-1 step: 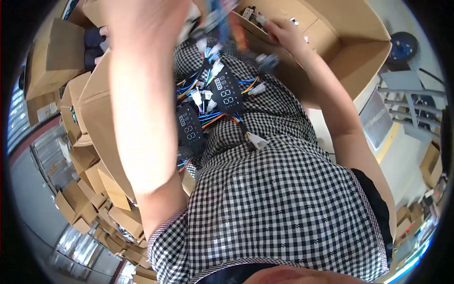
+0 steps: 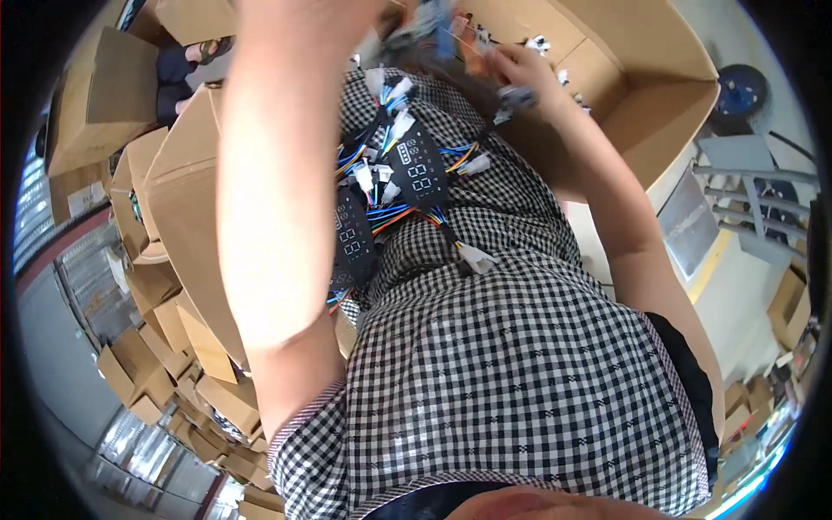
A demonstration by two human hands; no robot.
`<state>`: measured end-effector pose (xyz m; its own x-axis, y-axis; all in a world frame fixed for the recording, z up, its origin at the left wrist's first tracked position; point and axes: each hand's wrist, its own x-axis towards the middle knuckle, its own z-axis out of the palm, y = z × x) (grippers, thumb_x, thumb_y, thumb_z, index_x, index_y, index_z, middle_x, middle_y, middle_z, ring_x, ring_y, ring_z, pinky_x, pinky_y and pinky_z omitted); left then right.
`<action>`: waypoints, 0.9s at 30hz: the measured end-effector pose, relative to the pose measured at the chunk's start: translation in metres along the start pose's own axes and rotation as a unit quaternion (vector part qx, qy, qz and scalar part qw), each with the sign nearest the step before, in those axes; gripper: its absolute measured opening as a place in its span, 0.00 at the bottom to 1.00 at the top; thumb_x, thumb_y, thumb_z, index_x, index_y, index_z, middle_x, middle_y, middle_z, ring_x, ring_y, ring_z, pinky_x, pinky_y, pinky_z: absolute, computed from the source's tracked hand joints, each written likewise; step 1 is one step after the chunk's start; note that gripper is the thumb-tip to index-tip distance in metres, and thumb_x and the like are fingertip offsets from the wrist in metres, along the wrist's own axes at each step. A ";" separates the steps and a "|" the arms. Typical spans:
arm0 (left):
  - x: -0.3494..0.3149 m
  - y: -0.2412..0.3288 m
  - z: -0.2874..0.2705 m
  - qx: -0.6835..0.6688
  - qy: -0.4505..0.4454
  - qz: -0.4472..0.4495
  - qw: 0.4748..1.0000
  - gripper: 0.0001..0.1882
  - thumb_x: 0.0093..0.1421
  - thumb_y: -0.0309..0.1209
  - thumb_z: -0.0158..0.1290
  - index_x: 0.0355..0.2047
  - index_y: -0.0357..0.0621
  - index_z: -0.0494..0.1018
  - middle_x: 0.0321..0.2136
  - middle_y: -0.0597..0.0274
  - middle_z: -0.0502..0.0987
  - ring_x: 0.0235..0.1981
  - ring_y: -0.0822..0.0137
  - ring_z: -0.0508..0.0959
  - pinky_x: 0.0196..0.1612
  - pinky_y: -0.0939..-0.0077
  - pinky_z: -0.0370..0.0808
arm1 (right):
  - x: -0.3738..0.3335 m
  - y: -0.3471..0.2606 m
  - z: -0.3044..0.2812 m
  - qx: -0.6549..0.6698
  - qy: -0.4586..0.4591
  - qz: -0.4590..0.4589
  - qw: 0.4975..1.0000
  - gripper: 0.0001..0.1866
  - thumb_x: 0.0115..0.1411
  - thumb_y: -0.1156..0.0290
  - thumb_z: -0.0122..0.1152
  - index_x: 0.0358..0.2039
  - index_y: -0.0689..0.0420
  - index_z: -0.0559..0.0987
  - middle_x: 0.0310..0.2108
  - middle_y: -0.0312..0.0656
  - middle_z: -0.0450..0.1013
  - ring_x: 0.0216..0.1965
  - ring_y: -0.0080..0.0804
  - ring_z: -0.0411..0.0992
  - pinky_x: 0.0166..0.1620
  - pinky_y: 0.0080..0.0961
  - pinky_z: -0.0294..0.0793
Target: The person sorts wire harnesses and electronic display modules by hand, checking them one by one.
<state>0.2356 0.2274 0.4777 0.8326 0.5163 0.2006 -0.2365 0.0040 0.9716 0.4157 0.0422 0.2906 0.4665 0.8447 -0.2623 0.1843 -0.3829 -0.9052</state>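
My right hand [image 2: 523, 74] is closed at the near edge of the big box, its fingertips pinching what looks like the white connector of a wire harness. Beside those fingertips, a blurred bundle of blue and orange wires [image 2: 442, 35] stretches toward my left hand [image 2: 303, 22]. That hand is smeared by motion and cut off by the top edge, so its fingers are hidden. On my checked apron lie a black display board [image 2: 418, 169] and another display board [image 2: 353, 238], partly behind my left forearm. Coloured wires with white plugs [image 2: 475, 257] spread around them.
A large open cardboard box [image 2: 659, 104] with small connectors inside stands at the far right. Another carton [image 2: 186, 199] is left of my forearm. Stacked cartons [image 2: 139, 368] fill the lower left. A metal-framed cart [image 2: 750, 186] and a wheel [image 2: 741, 91] stand on the right.
My left hand and forearm have shifted right. My right hand has moved slightly down and right, and the blurred wires now reach closer to its fingertips.
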 end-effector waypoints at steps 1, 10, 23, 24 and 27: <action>0.016 -0.023 0.010 0.040 -0.009 -0.004 0.999 0.20 0.61 0.31 0.55 0.52 0.37 0.67 0.43 0.52 0.75 0.27 0.74 0.69 0.30 0.82 0.65 | -0.007 0.005 0.008 0.016 0.000 0.002 1.000 0.17 0.68 0.63 0.46 0.26 0.59 0.73 0.16 0.29 0.62 0.21 0.16 0.61 0.25 0.18 0.61; -0.001 -0.068 0.021 0.337 -0.079 -0.102 0.932 0.21 0.59 0.33 0.55 0.51 0.41 0.70 0.45 0.51 0.76 0.46 0.62 0.75 0.49 0.71 0.71 | -0.026 -0.012 0.009 0.000 -0.046 -0.036 0.998 0.15 0.67 0.63 0.50 0.29 0.61 0.74 0.16 0.32 0.66 0.21 0.17 0.61 0.27 0.18 0.62; -0.067 -0.113 -0.021 0.479 -0.147 -0.179 0.847 0.13 0.58 0.41 0.52 0.41 0.54 0.77 0.50 0.67 0.75 0.54 0.55 0.71 0.64 0.48 0.44 | -0.030 -0.051 0.028 0.083 -0.087 -0.058 0.991 0.14 0.67 0.62 0.51 0.32 0.60 0.75 0.17 0.29 0.65 0.19 0.14 0.61 0.23 0.15 0.59; -0.070 -0.106 -0.016 0.418 -0.110 -0.166 0.886 0.11 0.59 0.36 0.53 0.41 0.50 0.76 0.47 0.66 0.77 0.52 0.57 0.73 0.63 0.51 0.50 | -0.033 -0.060 0.025 0.118 -0.086 -0.029 0.989 0.14 0.67 0.62 0.51 0.32 0.59 0.75 0.16 0.29 0.65 0.18 0.14 0.59 0.23 0.14 0.57; -0.084 -0.075 0.006 0.271 -0.010 -0.168 0.948 0.10 0.58 0.25 0.54 0.42 0.40 0.74 0.42 0.62 0.78 0.45 0.65 0.75 0.54 0.66 0.64 | -0.040 -0.086 0.015 0.280 -0.128 0.027 0.951 0.13 0.66 0.62 0.51 0.31 0.58 0.75 0.16 0.27 0.64 0.17 0.12 0.55 0.21 0.13 0.52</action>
<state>0.1859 0.1788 0.3889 0.8262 0.5470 -0.1353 0.3311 -0.2771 0.9020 0.3677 0.0468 0.3742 0.2222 0.9207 -0.3210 -0.3566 -0.2297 -0.9056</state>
